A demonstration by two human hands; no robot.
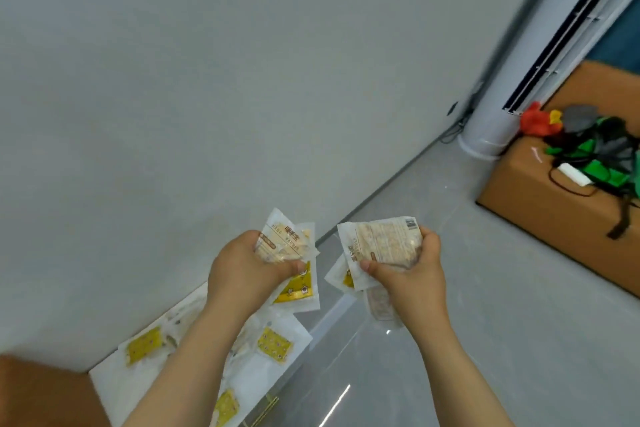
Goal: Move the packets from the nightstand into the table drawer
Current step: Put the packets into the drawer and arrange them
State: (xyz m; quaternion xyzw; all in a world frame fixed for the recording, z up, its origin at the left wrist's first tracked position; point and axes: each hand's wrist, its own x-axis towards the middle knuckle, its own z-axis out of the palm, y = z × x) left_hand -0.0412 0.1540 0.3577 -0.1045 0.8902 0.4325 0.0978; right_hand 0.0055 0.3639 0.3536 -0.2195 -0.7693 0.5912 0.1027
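Plainly, both hands were full and raised in front of the grey wall (173, 80), above the far end of the white nightstand (114, 388). The left hand (242, 274) gripped a left bunch of packets (284, 243), fingers curled round it and thumb pressed across the front; the pale packets fanned out toward 1 o'clock from the fist, and a yellow one hung down at 5 o'clock. Just beside it at 3 o'clock, apart from it, the right hand (412, 277) clutched a right bunch of packets (381, 243), thumb on top, with the bunch sticking out toward 10 o'clock and one packet drooping below the palm. Under the left forearm, at 6 to 7 o'clock from the hands, loose packets (273, 345) with yellow panels lay flat on the nightstand, touched by neither hand. Well off at 2 o'clock, a cardboard box (540, 204) sat on the grey floor (485, 340).
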